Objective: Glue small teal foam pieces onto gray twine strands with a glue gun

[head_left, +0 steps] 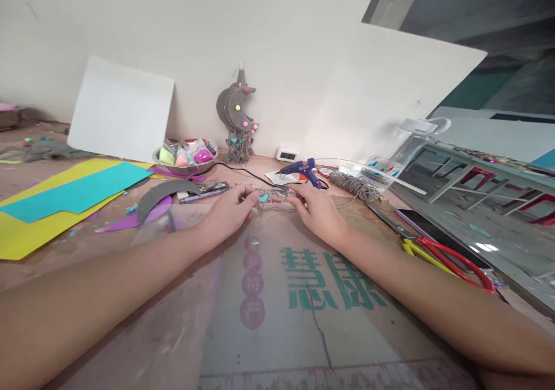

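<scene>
My left hand (232,214) and my right hand (316,211) face each other over the far middle of the table, fingertips pinched. A thin grey yarn strand (277,206) runs between them, and both appear to hold it. Beside the left fingertips is a small teal heart (263,197). Fingers partly hide the strand's ends. Just beyond my right hand lies a blue glue gun (306,172). Left of my left hand sits a grey crescent piece (160,195). A clear printed plastic sheet (269,344) spreads beneath my forearms.
A decorated grey moon ornament (234,110) is at the wall beside a bowl (177,169) of coloured packets. Yellow foam (26,242) and blue foam (78,196) lie left. To the right are a grey yarn skein (353,185), red-handled scissors (459,263) and a phone (437,233).
</scene>
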Demonstrator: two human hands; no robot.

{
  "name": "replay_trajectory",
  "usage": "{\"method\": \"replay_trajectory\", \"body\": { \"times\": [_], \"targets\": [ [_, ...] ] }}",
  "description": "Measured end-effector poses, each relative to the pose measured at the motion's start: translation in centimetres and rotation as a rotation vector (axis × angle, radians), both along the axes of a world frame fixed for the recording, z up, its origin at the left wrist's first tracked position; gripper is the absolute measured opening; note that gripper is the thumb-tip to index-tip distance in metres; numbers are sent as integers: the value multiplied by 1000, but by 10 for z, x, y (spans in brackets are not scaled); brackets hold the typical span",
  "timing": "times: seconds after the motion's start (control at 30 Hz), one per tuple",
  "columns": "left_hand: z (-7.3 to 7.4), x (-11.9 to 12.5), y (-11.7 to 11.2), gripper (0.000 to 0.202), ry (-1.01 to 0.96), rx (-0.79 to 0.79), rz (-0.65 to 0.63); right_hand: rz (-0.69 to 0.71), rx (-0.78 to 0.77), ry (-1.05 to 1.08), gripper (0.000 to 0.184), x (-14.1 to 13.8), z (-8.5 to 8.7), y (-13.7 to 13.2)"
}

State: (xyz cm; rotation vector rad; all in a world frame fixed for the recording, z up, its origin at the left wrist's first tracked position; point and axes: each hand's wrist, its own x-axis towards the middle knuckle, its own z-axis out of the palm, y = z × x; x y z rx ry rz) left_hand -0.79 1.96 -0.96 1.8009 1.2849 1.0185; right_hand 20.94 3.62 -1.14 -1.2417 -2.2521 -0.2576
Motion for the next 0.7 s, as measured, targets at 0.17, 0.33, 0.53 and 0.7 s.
{"method": "replay_trajectory", "body": {
  "times": [0.17, 0.33, 0.53, 0.7],
  "targets": [
    [3, 1, -2, 28, 34, 50, -29, 10, -58, 33, 32, 0, 0, 6],
    [3, 2, -4, 28, 16, 92, -47, 138, -194, 234, 28, -11, 8, -4],
    [3, 5, -10, 29, 43, 128, -87, 198, -453, 395, 19, -26, 11, -16],
    [5, 9, -15, 26, 169, 189, -175, 190, -560, 545, 22, -23, 10, -16]
  ]
}}
